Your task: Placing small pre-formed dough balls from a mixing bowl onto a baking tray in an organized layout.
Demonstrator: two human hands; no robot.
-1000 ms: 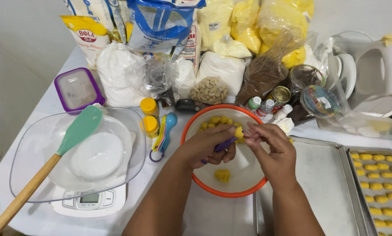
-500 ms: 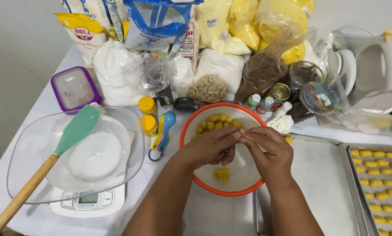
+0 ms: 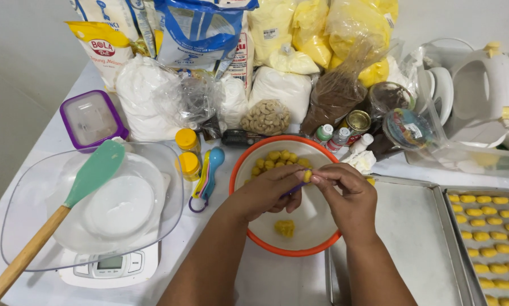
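Both my hands meet over an orange-rimmed white bowl [image 3: 253,235]. My left hand [image 3: 268,192] and my right hand [image 3: 348,195] pinch one small yellow dough piece [image 3: 307,176] between their fingertips. A purple tool handle shows under my left fingers. Several yellow dough balls [image 3: 277,158] lie at the bowl's far side, and a small yellow lump [image 3: 284,227] sits near its front.
A clear bowl [image 3: 163,170] with white powder and a green spatula [image 3: 93,173] rests on a kitchen scale [image 3: 110,263] at left. Metal trays [image 3: 413,238] at right, one holding several shaped yellow pieces [image 3: 492,226]. Bags of flour, nuts and bottles crowd the back; measuring spoons [image 3: 206,173] lie beside the bowl.
My hands have risen slightly and drawn together over the bowl. The dough piece now sits pinched between both sets of fingertips.
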